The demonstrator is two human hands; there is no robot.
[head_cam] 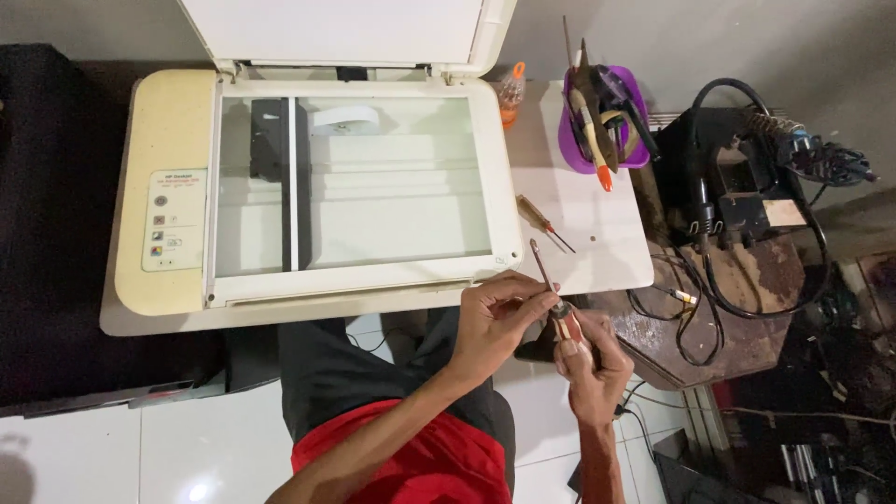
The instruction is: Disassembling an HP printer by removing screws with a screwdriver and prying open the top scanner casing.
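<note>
Just in front of the scanner (355,187), my right hand (593,359) grips the light, stiff screwdriver (553,294) by its handle while my left hand's (495,317) fingers pinch its thin shaft.

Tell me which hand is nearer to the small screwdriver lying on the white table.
Left. The left hand pinches the held screwdriver's shaft just below the small screwdriver lying on the table. The right hand grips the handle lower down, farther off.

Your single head camera looks steeply down from above your lap, facing the open flatbed scanner (317,196) across the white table (597,233), close enough that the scanner fills the upper left while floor tiles show just below it.
</note>
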